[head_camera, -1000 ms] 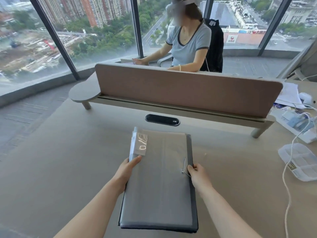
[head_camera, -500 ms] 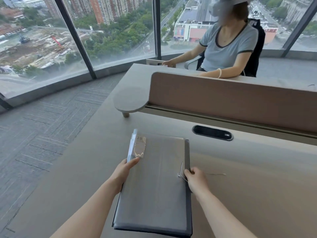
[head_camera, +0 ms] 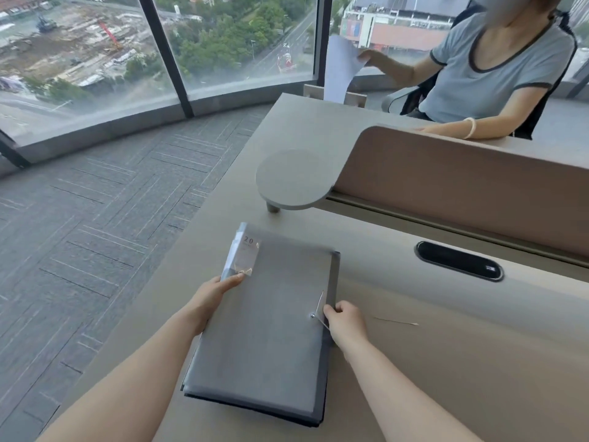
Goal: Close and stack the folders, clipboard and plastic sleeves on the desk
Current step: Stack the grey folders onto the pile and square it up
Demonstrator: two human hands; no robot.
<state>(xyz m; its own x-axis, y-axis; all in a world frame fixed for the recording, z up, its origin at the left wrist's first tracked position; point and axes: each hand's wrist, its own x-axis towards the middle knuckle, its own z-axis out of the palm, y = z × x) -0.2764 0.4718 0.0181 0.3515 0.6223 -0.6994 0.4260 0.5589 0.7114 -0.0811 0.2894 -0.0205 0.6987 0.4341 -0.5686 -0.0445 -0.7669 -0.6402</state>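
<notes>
A stack of grey folders lies closed on the beige desk in front of me, the top one with a clear spine label reading "20" and a small metal button with an elastic cord. My left hand grips the stack's left edge just below the label. My right hand pinches the right edge beside the button. Darker folder edges show beneath the top cover along the right and near sides.
The desk's left edge runs close to the stack, with carpet floor beyond. A divider panel and round shelf stand behind. A cable slot lies at right. A person sits opposite holding paper.
The view has swung left and the stack sits nearer the desk's left edge. Both hands keep their hold on its sides. The person opposite has lifted a sheet of paper.
</notes>
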